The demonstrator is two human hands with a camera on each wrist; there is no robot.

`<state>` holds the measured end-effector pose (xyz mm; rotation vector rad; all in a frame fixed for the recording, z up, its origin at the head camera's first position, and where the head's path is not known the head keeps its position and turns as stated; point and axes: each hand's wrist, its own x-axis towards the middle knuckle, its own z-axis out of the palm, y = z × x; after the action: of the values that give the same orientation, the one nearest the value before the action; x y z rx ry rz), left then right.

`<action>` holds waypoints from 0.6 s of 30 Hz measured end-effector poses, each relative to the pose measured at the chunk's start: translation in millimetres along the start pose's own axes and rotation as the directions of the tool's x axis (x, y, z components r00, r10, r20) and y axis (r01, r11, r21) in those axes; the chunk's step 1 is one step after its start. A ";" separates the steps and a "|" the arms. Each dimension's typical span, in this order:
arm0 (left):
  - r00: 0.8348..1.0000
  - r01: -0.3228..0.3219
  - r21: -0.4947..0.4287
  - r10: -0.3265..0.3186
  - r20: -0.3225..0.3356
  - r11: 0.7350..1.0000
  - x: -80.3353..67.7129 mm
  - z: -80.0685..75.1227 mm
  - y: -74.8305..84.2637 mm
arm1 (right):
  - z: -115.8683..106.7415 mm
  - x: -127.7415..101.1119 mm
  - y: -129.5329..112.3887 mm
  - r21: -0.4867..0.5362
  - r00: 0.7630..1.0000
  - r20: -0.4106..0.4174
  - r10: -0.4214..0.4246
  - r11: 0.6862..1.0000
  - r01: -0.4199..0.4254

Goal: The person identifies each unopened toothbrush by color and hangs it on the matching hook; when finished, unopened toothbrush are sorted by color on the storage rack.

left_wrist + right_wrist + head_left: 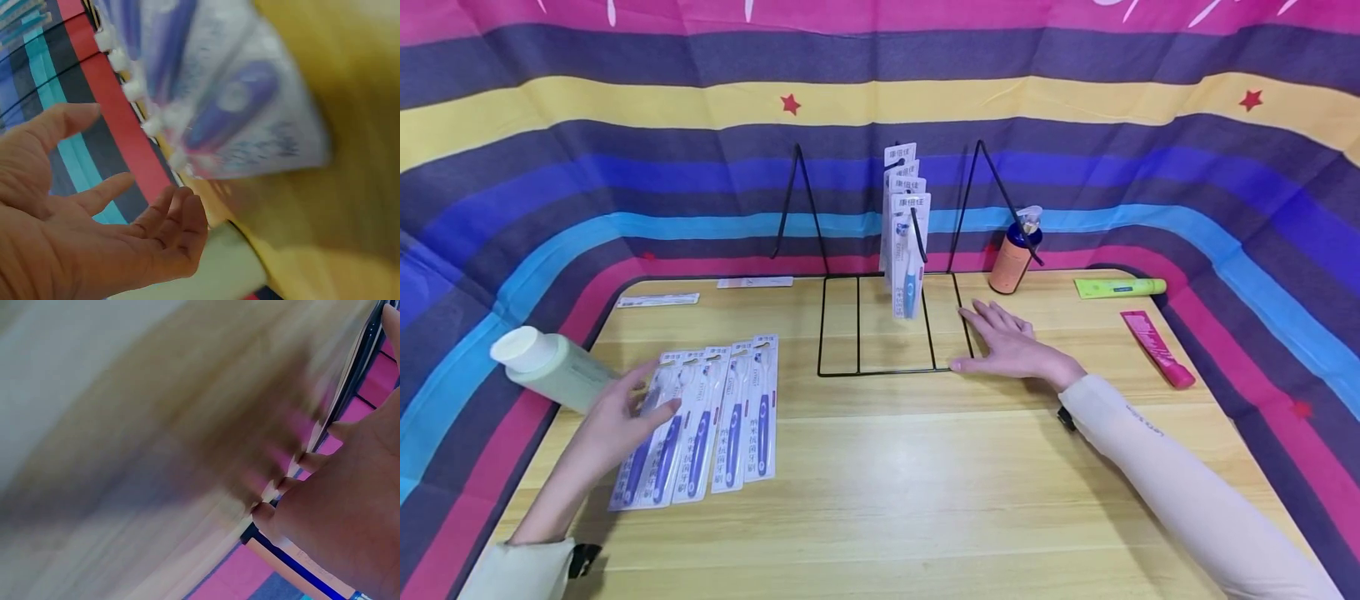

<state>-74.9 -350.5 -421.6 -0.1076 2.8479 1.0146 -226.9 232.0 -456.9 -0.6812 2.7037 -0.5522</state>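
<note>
Hands apart, both empty, fingers loose. Left hand at five toothbrush packs lying on the table, printed 纳米抗菌牙刷; only the left wrist view shows its palm. Right hand by the wire rack. Hanging packs read 康倍佳, legible in head view.

Tabletop: wood grain, smooth, slight sheen. Display rack: black wire, looks metal. Toothbrush packs: glossy clear plastic, printed backing. Backdrop: creased matt cloth. Pale green bottle: smooth plastic. Lime tube: smooth plastic.
</note>
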 end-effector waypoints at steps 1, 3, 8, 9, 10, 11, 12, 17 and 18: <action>1.000 0.011 0.005 -0.011 0.010 1.000 -1.5 -0.9 -4.0 | 0.1 -0.3 0.2 0.003 1.000 0.001 -0.001 1.000 0.001; 0.999 0.035 0.007 -0.036 0.023 0.999 -4.3 -1.9 -10.6 | 0.0 -1.0 0.2 0.011 1.000 0.003 -0.002 1.000 0.002; 0.993 0.112 0.010 -0.112 0.033 0.994 -8.3 -1.8 -19.2 | -0.8 -1.9 -0.4 0.026 1.000 0.002 -0.005 1.000 0.005; 0.991 0.126 0.006 -0.126 0.033 0.992 -8.7 -1.8 -20.6 | -0.8 -1.8 -0.5 0.025 1.000 0.000 -0.005 1.000 0.005; 0.990 0.140 0.004 -0.140 0.034 0.990 -8.7 -2.2 -21.8 | -0.7 -1.7 -0.4 0.024 1.000 -0.001 -0.006 1.000 0.006; 0.988 0.153 0.002 -0.153 0.035 0.988 -8.5 -2.8 -23.2 | -0.6 -1.5 -0.4 0.020 1.000 -0.002 -0.006 1.000 0.006; 0.986 0.161 -0.005 -0.161 0.037 0.987 -8.1 -3.6 -24.5 | -0.4 -1.2 -0.3 0.017 1.000 -0.003 -0.006 1.000 0.006; 0.987 0.152 -0.066 -0.149 0.054 0.986 -5.3 -5.9 -31.2 | 0.3 -0.4 0.7 0.014 1.000 -0.001 -0.006 1.000 0.006; 0.989 0.143 -0.079 -0.139 0.054 0.987 -4.7 -6.1 -32.3 | 0.4 -0.2 0.8 0.015 1.000 0.000 -0.006 1.000 0.006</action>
<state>-67.4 -379.2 -436.5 -0.2840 2.7102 1.0899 -226.9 232.7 -457.6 -0.6860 2.6959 -0.5731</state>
